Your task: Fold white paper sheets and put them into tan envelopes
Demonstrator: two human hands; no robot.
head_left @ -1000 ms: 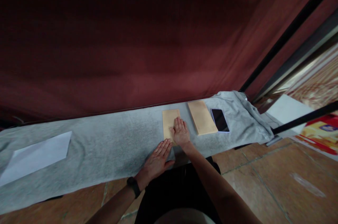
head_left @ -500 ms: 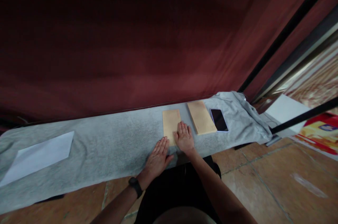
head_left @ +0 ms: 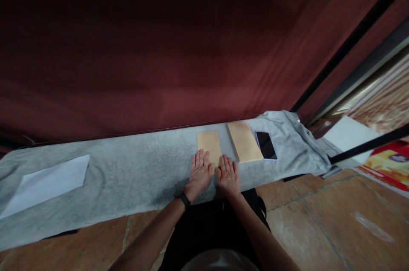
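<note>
A single tan paper envelope (head_left: 209, 141) lies flat on the grey cloth in front of me, its near end partly covered by my hands. My left hand (head_left: 200, 171), with a dark band on its wrist, rests flat on the envelope's left side, fingers stretched forward. On the near right edge lies my right hand (head_left: 228, 175), also flat with fingers extended. Both thumbs point toward each other near the envelope's near end. To the right sits a stack of tan envelopes (head_left: 245, 141), apart from my hands.
A phone (head_left: 266, 145) lies right of the stack. White paper (head_left: 47, 183) rests at the left on the grey cloth (head_left: 128, 168) over a long narrow table. Behind stands a dark red wall (head_left: 191, 70). A black pole (head_left: 367, 145) crosses at the right.
My left hand has moved forward and right, further onto the envelope. My right hand has slid back a little toward me and to the right.
</note>
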